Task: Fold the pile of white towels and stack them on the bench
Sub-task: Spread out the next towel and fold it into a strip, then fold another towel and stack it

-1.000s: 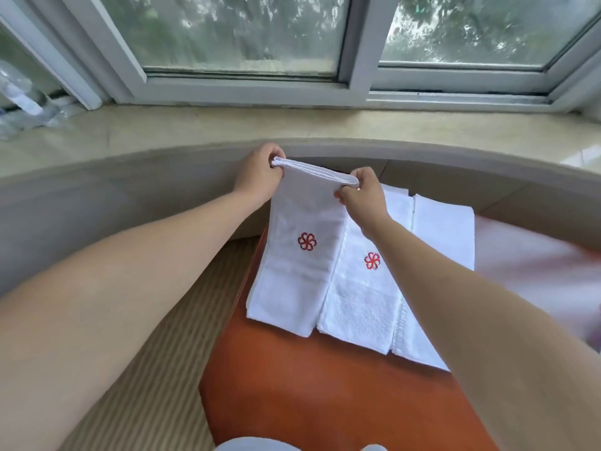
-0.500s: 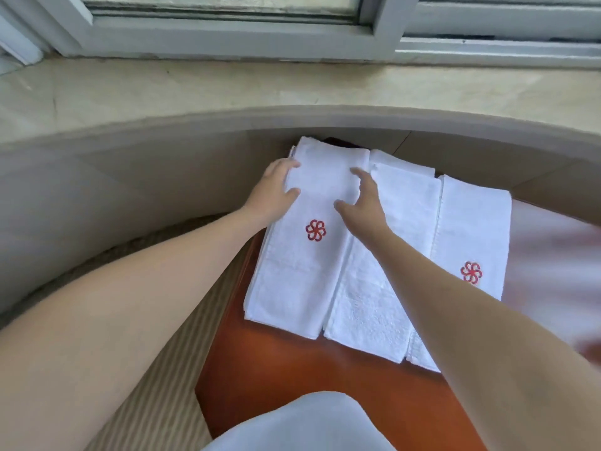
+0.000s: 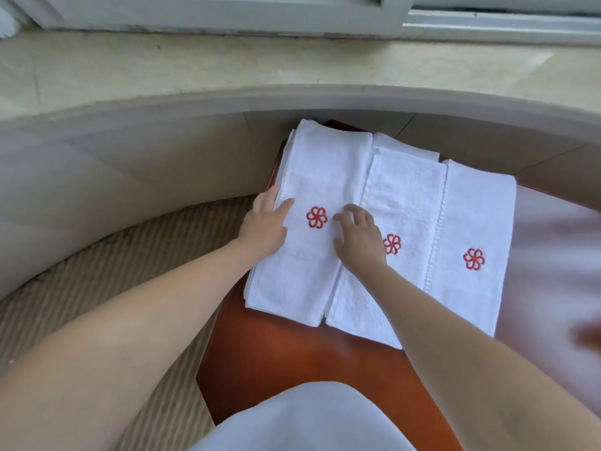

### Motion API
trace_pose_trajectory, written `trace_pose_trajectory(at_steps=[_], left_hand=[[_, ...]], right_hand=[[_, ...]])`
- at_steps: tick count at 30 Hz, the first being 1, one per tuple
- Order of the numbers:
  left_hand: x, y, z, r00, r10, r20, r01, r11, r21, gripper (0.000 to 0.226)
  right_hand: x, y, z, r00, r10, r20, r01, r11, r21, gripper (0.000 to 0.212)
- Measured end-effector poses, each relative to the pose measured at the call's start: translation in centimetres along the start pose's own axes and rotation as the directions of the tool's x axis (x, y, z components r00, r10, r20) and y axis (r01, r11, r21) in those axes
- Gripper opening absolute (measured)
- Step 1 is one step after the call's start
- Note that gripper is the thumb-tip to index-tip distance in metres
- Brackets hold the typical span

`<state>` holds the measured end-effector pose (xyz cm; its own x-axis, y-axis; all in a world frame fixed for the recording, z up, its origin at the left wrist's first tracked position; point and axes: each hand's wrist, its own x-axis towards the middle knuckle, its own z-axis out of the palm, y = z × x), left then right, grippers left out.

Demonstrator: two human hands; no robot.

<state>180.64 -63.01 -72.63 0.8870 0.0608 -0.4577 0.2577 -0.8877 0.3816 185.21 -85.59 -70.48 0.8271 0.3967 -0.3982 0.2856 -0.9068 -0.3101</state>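
Both hands (image 3: 265, 227) lower on towel (image 3: 322, 177) (vs. prev.)

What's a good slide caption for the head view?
Both hands smooth the leftmost folded towel on the bench.

Lying side by side across the far end of the orange bench (image 3: 292, 359): three folded white towels. Resting flat on the leftmost towel (image 3: 325, 177), near the bench's left edge: left hand (image 3: 265, 224) and right hand (image 3: 359, 237), fingers spread, flanking its red flower emblem (image 3: 316, 217).
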Motion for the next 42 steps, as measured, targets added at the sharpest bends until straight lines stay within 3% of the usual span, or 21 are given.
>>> trace_pose_trajectory(at_steps=[2,5,13,21,32,42], left_hand=[[-1.5,0.3,0.8,0.987,0.158,-0.040,-0.148,0.970,0.191,0.073],[-4.7,0.3,2.7,0.952,0.295,0.080,-0.306,0.909,0.285,0.071],[-13.6,0.4,7.5,0.964,0.167,0.206,-0.227,0.920,0.319,0.073],[-20.8,2.0,8.7,0.962,0.134,0.240,-0.206,0.928,0.309,0.059],[-29.0,14.3,11.0,0.946,0.266,0.187,-0.310,0.913,0.267,0.056],[-41.4,30.3,19.4,0.827,0.505,0.246,-0.561,0.767,0.310,0.055]], right_hand=[[-1.8,-0.2,0.8,1.000,0.001,-0.006,-0.001,1.000,-0.030,0.047],[-4.9,-0.8,2.0,1.000,0.003,0.023,-0.002,0.999,-0.046,0.045],[-13.6,-3.0,6.5,0.983,-0.048,0.180,0.077,0.984,-0.158,0.068],[-20.7,-3.5,7.8,0.961,-0.043,0.274,0.081,0.988,-0.129,0.061],[-35.2,3.8,5.6,0.975,0.200,0.092,-0.206,0.977,0.060,0.058],[-57.1,14.6,7.7,0.880,0.468,-0.081,-0.431,0.859,0.275,0.059]])
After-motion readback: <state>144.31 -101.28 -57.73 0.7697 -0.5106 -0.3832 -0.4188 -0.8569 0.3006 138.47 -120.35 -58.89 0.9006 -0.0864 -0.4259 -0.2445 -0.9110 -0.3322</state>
